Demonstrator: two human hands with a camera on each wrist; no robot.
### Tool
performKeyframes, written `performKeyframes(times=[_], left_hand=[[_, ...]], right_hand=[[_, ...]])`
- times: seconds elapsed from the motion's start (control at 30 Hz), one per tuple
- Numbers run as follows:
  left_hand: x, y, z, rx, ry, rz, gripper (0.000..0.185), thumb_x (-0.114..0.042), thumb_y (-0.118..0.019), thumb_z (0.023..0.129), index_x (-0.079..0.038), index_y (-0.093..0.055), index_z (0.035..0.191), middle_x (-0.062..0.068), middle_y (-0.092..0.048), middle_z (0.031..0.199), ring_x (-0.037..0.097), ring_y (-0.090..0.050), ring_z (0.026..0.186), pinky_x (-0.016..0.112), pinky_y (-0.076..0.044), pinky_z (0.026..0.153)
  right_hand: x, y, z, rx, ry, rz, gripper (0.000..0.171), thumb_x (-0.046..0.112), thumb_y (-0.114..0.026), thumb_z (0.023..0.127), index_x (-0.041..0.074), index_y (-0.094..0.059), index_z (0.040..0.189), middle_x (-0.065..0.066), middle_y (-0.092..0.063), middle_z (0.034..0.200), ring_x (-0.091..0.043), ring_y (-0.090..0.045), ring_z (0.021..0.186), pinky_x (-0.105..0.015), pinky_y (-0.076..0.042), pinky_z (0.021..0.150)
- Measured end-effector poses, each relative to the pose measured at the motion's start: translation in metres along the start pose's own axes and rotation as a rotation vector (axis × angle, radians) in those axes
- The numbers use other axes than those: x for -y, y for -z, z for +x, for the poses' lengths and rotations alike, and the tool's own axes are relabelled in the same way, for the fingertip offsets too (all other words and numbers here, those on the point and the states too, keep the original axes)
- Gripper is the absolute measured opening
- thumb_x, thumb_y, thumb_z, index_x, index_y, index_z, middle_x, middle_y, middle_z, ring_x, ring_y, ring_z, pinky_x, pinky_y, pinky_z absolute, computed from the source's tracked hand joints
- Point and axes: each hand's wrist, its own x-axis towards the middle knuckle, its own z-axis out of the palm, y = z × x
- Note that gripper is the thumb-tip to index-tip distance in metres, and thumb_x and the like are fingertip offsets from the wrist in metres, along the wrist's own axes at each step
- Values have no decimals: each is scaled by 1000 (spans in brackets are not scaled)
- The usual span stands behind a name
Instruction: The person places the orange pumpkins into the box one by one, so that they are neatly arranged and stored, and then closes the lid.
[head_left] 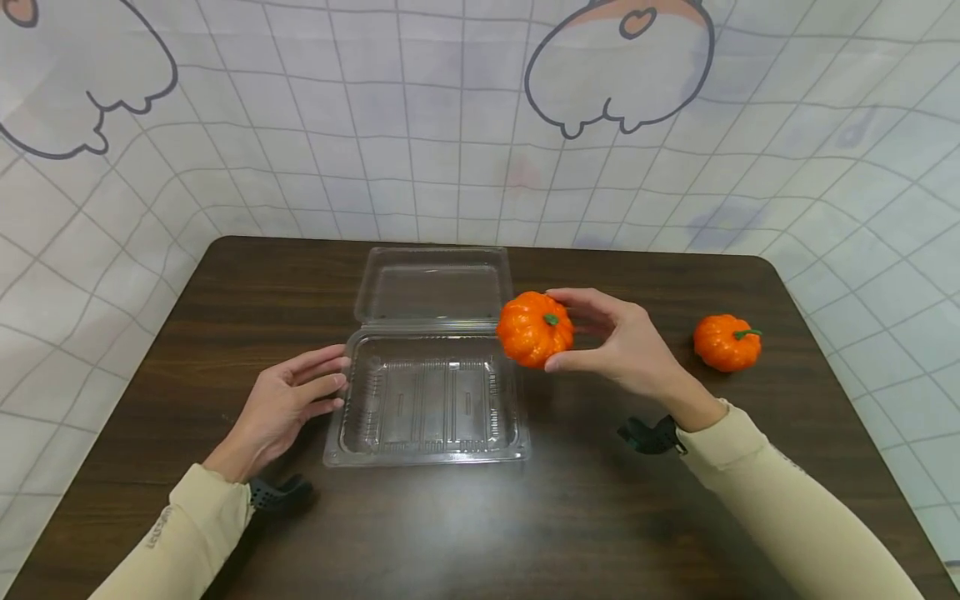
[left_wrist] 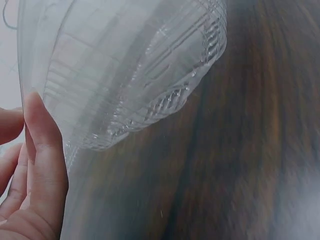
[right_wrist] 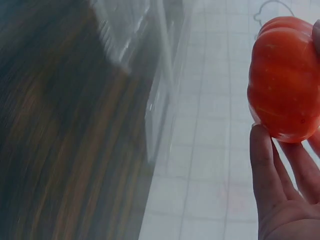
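Observation:
My right hand [head_left: 626, 346] holds a small orange pumpkin [head_left: 534, 329] with a green stem, raised over the right rim of a clear plastic container. In the right wrist view, fingers and thumb grip the sides of this pumpkin [right_wrist: 285, 80]. The hinged container [head_left: 427, 457] lies with its lid [head_left: 435, 287] folded back toward the wall; nothing lies in its ribbed base. At the left rim is my left hand [head_left: 288, 404]. Seen from the left wrist, its thumb and fingers pinch the edge of the container [left_wrist: 125, 75].
A second orange pumpkin [head_left: 726, 343] sits on the dark wooden table [head_left: 465, 533], to the right beyond my right forearm. Behind the table hangs a white gridded sheet [head_left: 450, 167] with cartoon drawings, which also runs along both sides.

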Motion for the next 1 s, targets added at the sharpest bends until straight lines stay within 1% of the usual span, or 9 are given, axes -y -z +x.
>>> performKeyframes(times=[0.1,0.23,0.33,0.53,0.8,1.0], left_hand=[[-2,-6,3,7,1,-9,66,-14,-75,95,-1,-46,153,-13,-75,115,5,-75,97,24,-65,82],[-2,-15,5,1,16,-27,67,-14,-76,95,-1,-46,153,-13,-75,114,5,-75,97,24,-65,82],[0,-23,7,-7,24,-37,67,-15,-77,94,-2,-47,153,-12,-75,114,6,-75,97,25,-65,82],[5,-39,12,1,19,-35,66,-14,-76,94,-4,-47,153,-12,-74,116,6,-75,100,27,-65,84],[9,-53,17,0,22,-49,63,-10,-75,95,-5,-49,152,-11,-73,117,8,-74,99,28,-65,85],[13,-60,18,-5,22,-53,60,-8,-74,96,-5,-51,151,-9,-72,118,9,-74,98,29,-65,85]], right_hand=[[4,-9,6,20,-1,19,74,19,-94,75,22,-61,142,0,-64,142,-19,-67,123,-26,-59,102],[8,-22,12,56,4,31,75,22,-95,74,20,-61,141,-1,-64,142,-20,-68,121,-40,-59,105],[9,-31,16,78,5,21,75,25,-95,74,21,-62,141,0,-66,141,-20,-68,120,-44,-58,106],[11,-45,25,102,33,-42,74,27,-96,73,21,-63,140,0,-68,136,-20,-67,122,-43,-60,104],[15,-61,34,159,35,-79,74,28,-97,72,20,-64,138,0,-70,133,-20,-68,121,-40,-60,103],[18,-71,40,244,44,-135,75,33,-96,72,20,-63,138,1,-70,133,-19,-67,122,-39,-59,105]])
